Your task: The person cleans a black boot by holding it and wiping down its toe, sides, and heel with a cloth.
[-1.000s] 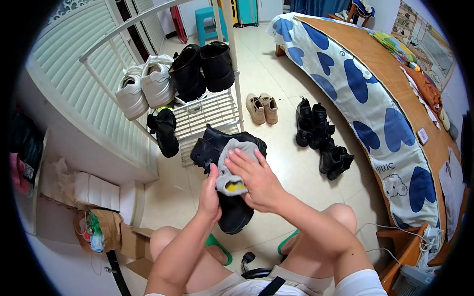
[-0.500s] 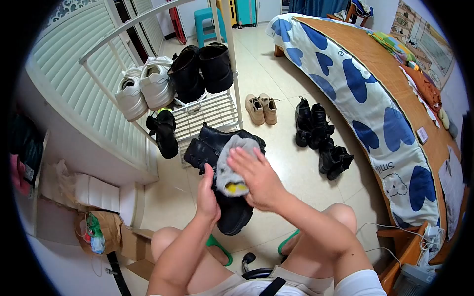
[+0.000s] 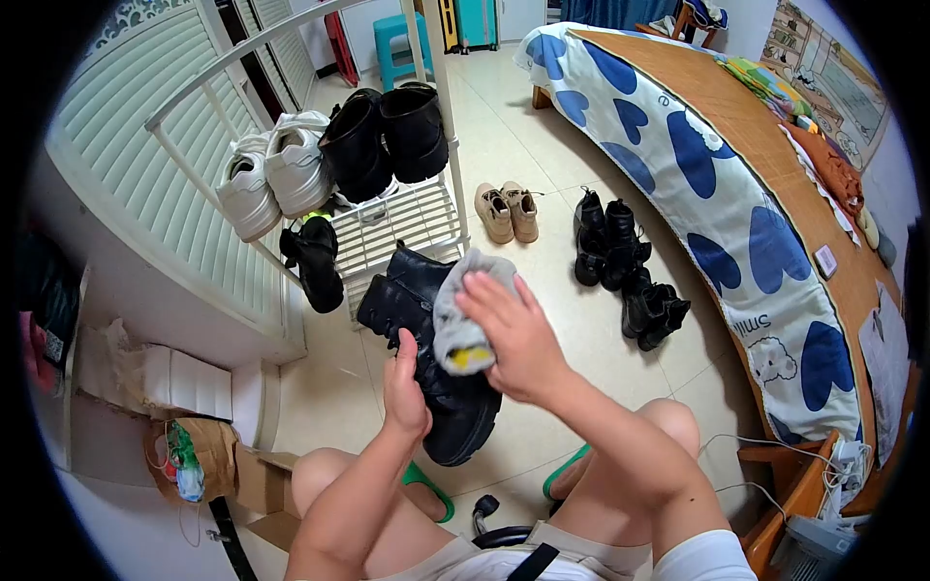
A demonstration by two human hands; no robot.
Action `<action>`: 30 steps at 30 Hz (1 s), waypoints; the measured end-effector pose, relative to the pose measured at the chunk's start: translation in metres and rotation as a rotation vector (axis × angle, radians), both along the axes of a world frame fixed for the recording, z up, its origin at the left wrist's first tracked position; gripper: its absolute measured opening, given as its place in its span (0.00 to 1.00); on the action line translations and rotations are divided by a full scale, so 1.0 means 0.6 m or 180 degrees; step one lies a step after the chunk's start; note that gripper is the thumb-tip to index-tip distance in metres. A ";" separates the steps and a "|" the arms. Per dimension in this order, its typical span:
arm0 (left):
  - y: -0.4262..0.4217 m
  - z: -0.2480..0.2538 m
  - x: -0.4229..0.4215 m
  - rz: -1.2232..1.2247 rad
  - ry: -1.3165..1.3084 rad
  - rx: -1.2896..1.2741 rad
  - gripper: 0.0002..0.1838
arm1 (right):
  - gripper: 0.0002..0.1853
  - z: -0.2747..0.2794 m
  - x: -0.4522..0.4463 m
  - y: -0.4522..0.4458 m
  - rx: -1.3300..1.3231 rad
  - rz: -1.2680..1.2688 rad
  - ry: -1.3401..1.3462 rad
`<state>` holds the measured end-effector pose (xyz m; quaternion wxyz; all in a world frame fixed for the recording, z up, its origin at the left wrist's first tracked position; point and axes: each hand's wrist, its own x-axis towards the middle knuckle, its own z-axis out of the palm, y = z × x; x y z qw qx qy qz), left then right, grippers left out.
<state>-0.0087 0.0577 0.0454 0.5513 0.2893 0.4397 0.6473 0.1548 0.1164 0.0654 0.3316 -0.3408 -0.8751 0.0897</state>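
Observation:
My left hand grips a black lace-up boot by its side, thumb up along the lacing. The boot hangs tilted above the floor, toe toward me and shaft pointing away. Against its right side, my right hand presses a grey cloth with a yellow patch at its near end. Fingers of that hand lie over the cloth, which hides part of the boot. Whether the cloth is folded or sock-shaped I cannot tell.
A white shoe rack ahead carries white sneakers and black boots. Beige boots and several black boots stand on the floor. To the right is a bed; at lower left, a paper bag.
My right hand and the cloth have slid slightly up and away from me, baring more of the boot's toe. The left hand keeps its grip on the boot.

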 end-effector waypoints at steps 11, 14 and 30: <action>0.008 -0.015 -0.011 -0.0090 -0.0730 -0.0063 0.31 | 0.43 -0.006 0.010 0.002 0.0127 0.0451 0.0137; 0.004 -0.008 -0.011 -0.0153 -0.0815 -0.0115 0.30 | 0.41 -0.023 0.022 0.043 0.0168 0.0247 0.0401; -0.002 0.027 -0.026 -0.0217 -0.1172 -0.0205 0.32 | 0.21 0.007 0.050 0.041 0.0303 0.0490 0.1020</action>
